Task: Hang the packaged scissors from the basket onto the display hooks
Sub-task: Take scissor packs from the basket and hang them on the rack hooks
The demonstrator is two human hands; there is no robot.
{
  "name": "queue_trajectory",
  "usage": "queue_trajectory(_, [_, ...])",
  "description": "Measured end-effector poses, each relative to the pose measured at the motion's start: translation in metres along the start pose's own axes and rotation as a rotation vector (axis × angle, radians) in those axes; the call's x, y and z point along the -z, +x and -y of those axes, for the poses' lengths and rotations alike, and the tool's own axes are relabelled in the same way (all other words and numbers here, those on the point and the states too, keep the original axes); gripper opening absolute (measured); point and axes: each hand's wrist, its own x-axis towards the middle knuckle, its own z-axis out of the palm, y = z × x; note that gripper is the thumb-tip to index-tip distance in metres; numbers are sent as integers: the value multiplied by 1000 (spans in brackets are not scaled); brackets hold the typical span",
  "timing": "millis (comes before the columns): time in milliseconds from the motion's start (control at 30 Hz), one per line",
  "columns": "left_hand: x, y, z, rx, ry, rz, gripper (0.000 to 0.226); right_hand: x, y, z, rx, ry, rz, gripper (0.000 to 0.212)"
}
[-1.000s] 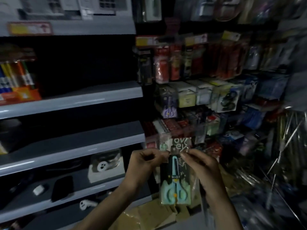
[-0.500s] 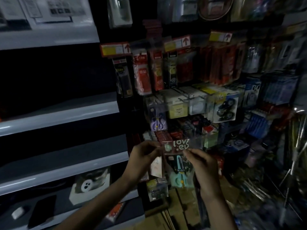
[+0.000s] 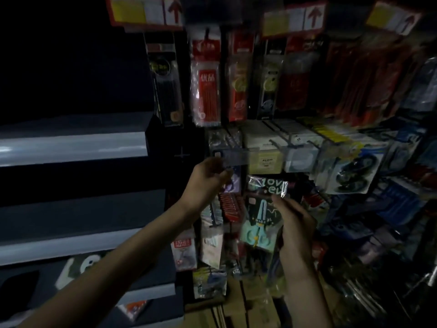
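Packaged scissors (image 3: 259, 218) are held upright, header uppermost, in the curled fingers of the right hand (image 3: 295, 226), just below and right of a clear strip (image 3: 236, 157) fronting the display hooks (image 3: 280, 141), whose left end is seemingly pinched by the left hand (image 3: 208, 177).

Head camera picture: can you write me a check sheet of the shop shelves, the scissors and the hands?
Surface: grey shelves on the left, dim.
Job's things: scissors pack held up in front of the display hooks, not hung yet; basket not in view.
Clutter: cardboard down low.
Grippers: right hand grips the scissors pack; left hand curled at a clear tag, grip too blurred to tell.
Cables: nothing seen.
Surroundings: hanging pen packs, price tags with red arrows.
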Motion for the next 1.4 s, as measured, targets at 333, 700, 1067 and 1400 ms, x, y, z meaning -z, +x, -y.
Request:
queue_trajectory(333, [2, -27, -22, -161, 21, -17, 17, -12, 24, -1, -16, -1, 165, 10])
queue_trajectory(700, [8, -9, -5, -922, 1331, -317, 43, -39, 34, 8, 31, 63, 337, 14])
queue_trajectory(1067, [27, -9, 6, -944, 1628, -377, 47, -58, 48, 6, 90, 79, 357, 14])
queue_trajectory(1400, [21, -10, 13, -905, 1609, -392, 47, -83, 61, 3, 116, 163, 369, 10])
